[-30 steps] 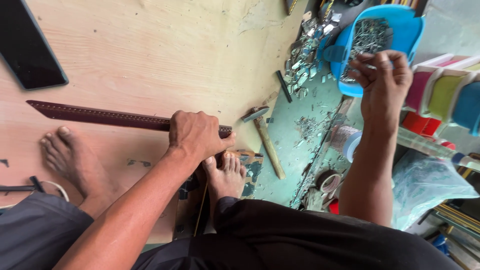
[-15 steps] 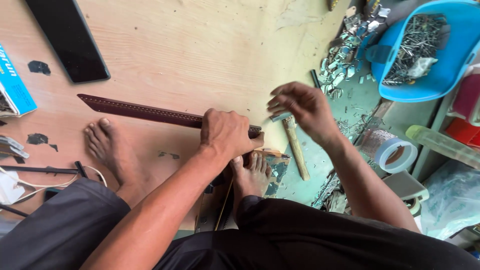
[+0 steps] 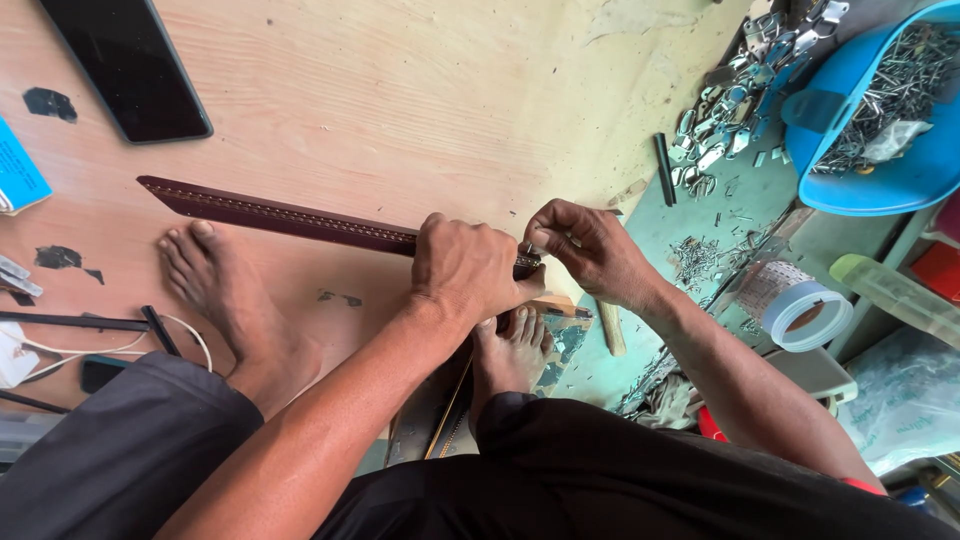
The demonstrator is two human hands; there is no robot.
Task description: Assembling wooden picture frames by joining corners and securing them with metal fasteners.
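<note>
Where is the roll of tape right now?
The roll of tape lies at the right of the head view, on the greenish work surface, below the blue tub of metal pieces and beyond the right hand.

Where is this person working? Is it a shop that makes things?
Probably a small floor workshop for belts or leather goods. The left hand holds a long dark red strap, a blue tub is full of small metal pieces, and metal buckles lie piled nearby.

Right hand [image 3: 590,250] back from blue tub [image 3: 880,150] — now pinching belt [image 3: 290,218] end.
</note>
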